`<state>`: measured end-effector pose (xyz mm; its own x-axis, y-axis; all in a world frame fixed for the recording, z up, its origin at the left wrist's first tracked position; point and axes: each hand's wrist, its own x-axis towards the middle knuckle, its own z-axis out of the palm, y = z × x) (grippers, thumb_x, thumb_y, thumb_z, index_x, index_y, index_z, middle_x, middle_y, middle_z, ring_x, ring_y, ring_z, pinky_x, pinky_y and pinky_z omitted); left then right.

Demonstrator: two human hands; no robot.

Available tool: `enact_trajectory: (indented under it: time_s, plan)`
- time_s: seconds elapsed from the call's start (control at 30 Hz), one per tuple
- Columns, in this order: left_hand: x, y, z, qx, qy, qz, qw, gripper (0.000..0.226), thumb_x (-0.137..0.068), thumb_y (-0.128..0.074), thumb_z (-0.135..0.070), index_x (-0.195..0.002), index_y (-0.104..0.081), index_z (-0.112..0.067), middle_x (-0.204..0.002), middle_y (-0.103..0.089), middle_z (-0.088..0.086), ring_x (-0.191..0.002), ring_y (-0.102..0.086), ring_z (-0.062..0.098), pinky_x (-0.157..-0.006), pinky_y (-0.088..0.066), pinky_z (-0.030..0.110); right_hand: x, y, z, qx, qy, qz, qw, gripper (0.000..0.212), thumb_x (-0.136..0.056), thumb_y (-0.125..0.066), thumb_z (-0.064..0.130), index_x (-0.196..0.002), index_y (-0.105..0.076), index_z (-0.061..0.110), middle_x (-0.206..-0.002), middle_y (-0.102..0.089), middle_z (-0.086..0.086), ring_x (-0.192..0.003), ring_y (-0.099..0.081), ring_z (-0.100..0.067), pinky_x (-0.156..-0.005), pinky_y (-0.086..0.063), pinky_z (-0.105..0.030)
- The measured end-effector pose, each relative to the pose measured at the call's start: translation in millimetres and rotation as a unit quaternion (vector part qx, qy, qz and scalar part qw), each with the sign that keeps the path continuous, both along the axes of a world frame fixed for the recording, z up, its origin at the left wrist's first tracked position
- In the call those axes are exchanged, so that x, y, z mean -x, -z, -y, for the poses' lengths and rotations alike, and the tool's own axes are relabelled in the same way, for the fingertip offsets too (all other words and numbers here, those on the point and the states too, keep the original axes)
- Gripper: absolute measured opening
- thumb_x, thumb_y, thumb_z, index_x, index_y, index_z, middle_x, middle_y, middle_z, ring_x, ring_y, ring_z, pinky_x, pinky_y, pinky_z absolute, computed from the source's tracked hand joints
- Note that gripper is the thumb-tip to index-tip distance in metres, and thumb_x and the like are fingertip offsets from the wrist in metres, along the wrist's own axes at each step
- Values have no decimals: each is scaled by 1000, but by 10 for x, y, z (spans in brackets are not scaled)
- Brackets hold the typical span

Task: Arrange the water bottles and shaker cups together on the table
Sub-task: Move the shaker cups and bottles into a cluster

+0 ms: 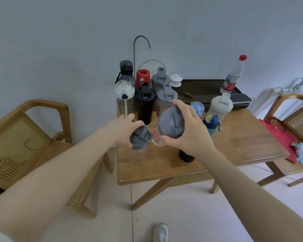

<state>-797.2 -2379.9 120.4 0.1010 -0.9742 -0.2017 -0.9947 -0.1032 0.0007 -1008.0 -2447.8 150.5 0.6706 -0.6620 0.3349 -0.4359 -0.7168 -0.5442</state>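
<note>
My left hand (pixel 123 129) grips the grey lid of a clear shaker cup (pixel 138 154) standing near the table's front left. My right hand (pixel 191 131) holds a second grey-lidded shaker cup (pixel 170 125) with red lettering, tilted and lifted above the wooden table (pixel 234 145). Behind them several bottles stand grouped at the back left: a white-lidded bottle (pixel 124 95), a black shaker (pixel 145 103), a grey-lidded shaker (pixel 165 100), a red flask (pixel 143 78). A dark bottle (pixel 186 155) stands partly hidden under my right wrist.
A white-lidded shaker (pixel 220 107), a small blue bottle (pixel 212 124) and a red-capped plastic bottle (pixel 233 75) stand to the right. A dark tea tray (pixel 206 89) fills the back. Wooden chairs (pixel 24 137) flank the table; a red cloth (pixel 278 137) hangs off its right edge.
</note>
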Motion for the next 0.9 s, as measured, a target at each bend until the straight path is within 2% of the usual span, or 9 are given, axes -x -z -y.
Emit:
enact_trajectory:
  time_s: [0.1,0.2,0.3,0.4,0.5,0.57,0.73,0.83,0.9]
  plan:
    - [-81,18,22,6,1,-4,1000,73,-77,-64,-20,-136,-24,-33,-138,-27,9,-106,-43,28,-72,-46,33,-189,166,143,-13,-15,-38,999,90,-65,-76,38,-140,-26,32,-133,-44,1,-118,-46,-24,-86,-49,-40]
    - [-57,84,3,7,-50,-69,996,80,-79,-56,-2,-139,-18,-38,-156,11,7,-112,-50,35,-74,-52,36,-328,369,283,-24,-25,-82,996,90,-67,-75,37,-141,-24,32,-136,-43,-1,-116,-48,-27,-83,-49,-39]
    - [29,156,-53,8,-102,-167,981,85,-77,-66,-19,-140,-13,-38,-152,30,5,-111,-53,35,-81,-52,36,-443,547,419,-48,-29,-98,994,91,-67,-75,39,-141,-22,35,-134,-43,-3,-116,-49,-31,-82,-52,-44]
    - [119,300,-69,101,-189,-247,945,89,-68,-74,-45,-137,-18,-31,-154,13,6,-128,-39,33,-97,-44,38,-522,681,502,-78,-20,-105,991,97,-69,-75,41,-145,-14,35,-143,-38,-4,-124,-45,-31,-90,-50,-46]
    - [137,412,-1,197,-289,-344,872,108,-61,-81,-43,-140,-9,-31,-147,-19,6,-126,-41,28,-100,-43,39,-559,782,498,-72,-5,-104,992,103,-72,-72,45,-148,-4,31,-147,-35,-5,-131,-39,-31,-92,-48,-46]
    - [110,426,52,191,-314,-373,852,120,-57,-83,-42,-143,1,-32,-147,-25,7,-127,-41,27,-103,-42,44,-599,776,511,-58,-11,-97,994,106,-72,-71,48,-149,-1,27,-152,-26,-7,-138,-27,-31,-99,-43,-46]
    - [-42,333,94,115,-259,-313,906,118,-66,-78,-40,-144,9,-31,-150,-25,8,-122,-47,27,-95,-45,37,-619,692,705,100,-124,-231,960,116,-66,-72,56,-149,-2,18,-160,2,-7,-146,-5,-27,-117,-17,-45]
    - [-113,313,92,91,-216,-207,950,106,-73,-69,-37,-144,10,-32,-153,-19,6,-102,-55,26,-73,-42,28,-579,769,775,206,-145,-227,941,106,-58,-84,40,-144,-30,8,-150,-36,-12,-131,-44,-30,-100,-47,-45]
    - [-153,341,115,94,-192,-133,968,104,-75,-66,-36,-144,11,-30,-152,-21,6,-101,-54,28,-66,-40,29,-588,852,805,244,-119,-189,944,95,-52,-87,35,-133,-46,4,-132,-58,-14,-109,-63,-29,-84,-56,-41]
